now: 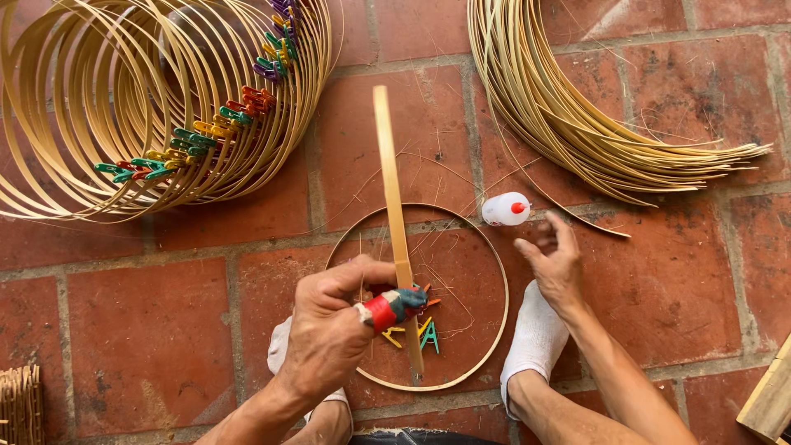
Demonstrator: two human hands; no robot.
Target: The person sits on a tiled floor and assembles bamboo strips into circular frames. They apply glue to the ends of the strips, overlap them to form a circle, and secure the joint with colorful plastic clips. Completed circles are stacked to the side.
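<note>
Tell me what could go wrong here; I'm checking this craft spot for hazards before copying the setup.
The left hand pinches a long bamboo strip that sticks out far; it could flex, slip or leave splinters in bare fingers. The glue bottle lies on its side near the right hand, so it may roll or leak onto the bricks. Small clips lie loose inside the bamboo hoop, close to the feet, and could get kicked away or stepped on.

Brick floor [148, 330] — bamboo hoops [148, 107], glue bottle [506, 208]
</note>
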